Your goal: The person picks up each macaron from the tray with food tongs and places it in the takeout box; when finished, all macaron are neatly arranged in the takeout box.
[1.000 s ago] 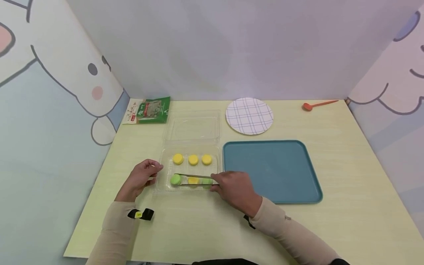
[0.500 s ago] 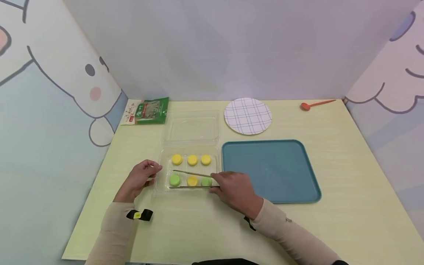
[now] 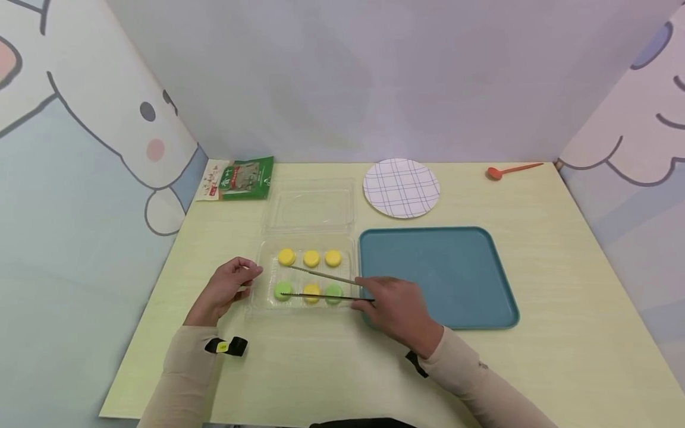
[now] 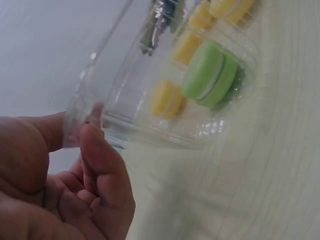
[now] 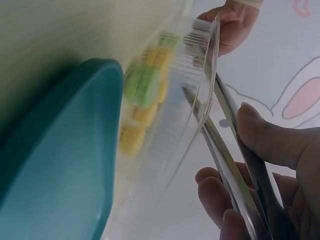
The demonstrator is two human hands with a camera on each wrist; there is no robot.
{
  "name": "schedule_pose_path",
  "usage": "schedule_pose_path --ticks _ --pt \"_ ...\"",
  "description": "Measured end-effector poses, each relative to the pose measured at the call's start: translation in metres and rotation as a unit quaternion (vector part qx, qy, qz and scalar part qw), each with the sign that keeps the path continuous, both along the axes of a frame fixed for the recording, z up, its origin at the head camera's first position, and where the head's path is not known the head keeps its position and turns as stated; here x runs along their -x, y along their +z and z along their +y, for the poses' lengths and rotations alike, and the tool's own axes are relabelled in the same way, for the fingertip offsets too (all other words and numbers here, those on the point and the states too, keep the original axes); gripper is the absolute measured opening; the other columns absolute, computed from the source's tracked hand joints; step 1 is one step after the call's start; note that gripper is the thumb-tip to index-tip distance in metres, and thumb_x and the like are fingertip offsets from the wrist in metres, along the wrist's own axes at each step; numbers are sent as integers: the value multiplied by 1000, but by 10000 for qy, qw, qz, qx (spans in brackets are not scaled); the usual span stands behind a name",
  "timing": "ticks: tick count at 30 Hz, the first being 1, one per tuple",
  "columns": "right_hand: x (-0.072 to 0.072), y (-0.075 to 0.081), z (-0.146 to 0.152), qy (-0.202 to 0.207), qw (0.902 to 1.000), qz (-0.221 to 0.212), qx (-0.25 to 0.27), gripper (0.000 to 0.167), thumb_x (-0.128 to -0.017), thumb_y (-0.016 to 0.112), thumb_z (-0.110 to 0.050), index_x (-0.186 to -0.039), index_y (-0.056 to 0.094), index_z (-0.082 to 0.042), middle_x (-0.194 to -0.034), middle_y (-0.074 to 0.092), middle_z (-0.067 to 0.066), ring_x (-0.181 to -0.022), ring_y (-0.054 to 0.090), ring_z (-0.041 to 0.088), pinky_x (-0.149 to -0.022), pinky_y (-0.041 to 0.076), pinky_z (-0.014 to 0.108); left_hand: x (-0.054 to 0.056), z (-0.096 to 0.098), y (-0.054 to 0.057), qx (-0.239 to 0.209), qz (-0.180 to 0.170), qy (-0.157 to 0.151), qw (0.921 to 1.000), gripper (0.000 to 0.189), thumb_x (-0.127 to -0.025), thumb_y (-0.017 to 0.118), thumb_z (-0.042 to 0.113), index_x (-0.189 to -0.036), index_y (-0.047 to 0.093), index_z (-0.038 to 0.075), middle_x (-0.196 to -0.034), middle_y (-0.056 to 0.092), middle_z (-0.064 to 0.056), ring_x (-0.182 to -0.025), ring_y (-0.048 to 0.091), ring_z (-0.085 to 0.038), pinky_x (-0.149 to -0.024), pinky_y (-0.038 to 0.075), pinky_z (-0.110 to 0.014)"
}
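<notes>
My left hand (image 3: pixel 227 288) pinches the left rim of a clear plastic container (image 3: pixel 259 294) between thumb and forefinger, as the left wrist view shows. The container's hinged lid (image 3: pixel 310 209) lies folded back. Inside, a back row of yellow macarons (image 3: pixel 311 258) faces a front row with a green macaron (image 4: pixel 210 75) at the left, a yellow macaron (image 3: pixel 311 293) in the middle and another green macaron (image 3: pixel 334 294) at the right. My right hand (image 3: pixel 396 309) grips metal tongs (image 3: pixel 332 277), their arms spread above the front row. No macaron is held between the tips.
A blue tray (image 3: pixel 444 273) lies close to the container's right side. Behind them are a checked round plate (image 3: pixel 401 188), a green-and-white food packet (image 3: pixel 238 178) at the back left and a red spoon (image 3: pixel 495 173) at the back right. Walls border the table.
Around the left green macaron, the tongs first spread apart, then shifted right and slightly back with my right hand. The macaron stays in its place. My left hand keeps its place on the rim.
</notes>
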State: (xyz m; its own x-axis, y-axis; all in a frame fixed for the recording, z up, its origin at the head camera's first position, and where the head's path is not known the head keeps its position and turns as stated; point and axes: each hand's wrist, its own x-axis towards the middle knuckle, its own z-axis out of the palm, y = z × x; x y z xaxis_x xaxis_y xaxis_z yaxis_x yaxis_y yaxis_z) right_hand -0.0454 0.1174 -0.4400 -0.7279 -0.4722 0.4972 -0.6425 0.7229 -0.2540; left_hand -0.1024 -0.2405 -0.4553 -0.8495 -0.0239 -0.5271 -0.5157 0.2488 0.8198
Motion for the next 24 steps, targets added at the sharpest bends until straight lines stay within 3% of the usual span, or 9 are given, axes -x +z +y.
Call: schedule_pose_path --ticks 7,20,22,24 --pt "-1 2 15 -282 9995 -96 74 48 -71 91 -36 -111 76 -15 -95 76 1 -78 72 17 -53 54 35 0 0 0 23 -64 48 10000 24 -100 65 27 -108 52 9 -87 52 -1 -78 52 -15 -64 48 -24" --pt "-3 -4 45 -802 9955 53 510 51 -68 94 -29 -111 76 -9 -88 75 6 -64 68 14 -48 51 34 1 1 1 -50 -47 64 10000 24 -100 66 27 -109 52 10 -86 52 -1 -77 51 -14 -62 48 -24" --pt "-4 -4 50 -857 9949 85 531 49 -74 90 -36 -111 76 -9 -87 75 7 -64 68 14 -47 50 34 0 1 1 -55 -52 62 10000 24 -100 66 27 -109 52 10 -85 52 -1 -77 51 -15 -62 48 -24" --pt "-7 -6 55 -965 9937 93 570 51 -84 77 -51 -111 76 -8 -85 74 7 -63 67 14 -45 48 32 0 1 1 -61 -42 62 10000 23 -100 65 26 -108 52 9 -85 52 -1 -77 51 -15 -62 48 -24"
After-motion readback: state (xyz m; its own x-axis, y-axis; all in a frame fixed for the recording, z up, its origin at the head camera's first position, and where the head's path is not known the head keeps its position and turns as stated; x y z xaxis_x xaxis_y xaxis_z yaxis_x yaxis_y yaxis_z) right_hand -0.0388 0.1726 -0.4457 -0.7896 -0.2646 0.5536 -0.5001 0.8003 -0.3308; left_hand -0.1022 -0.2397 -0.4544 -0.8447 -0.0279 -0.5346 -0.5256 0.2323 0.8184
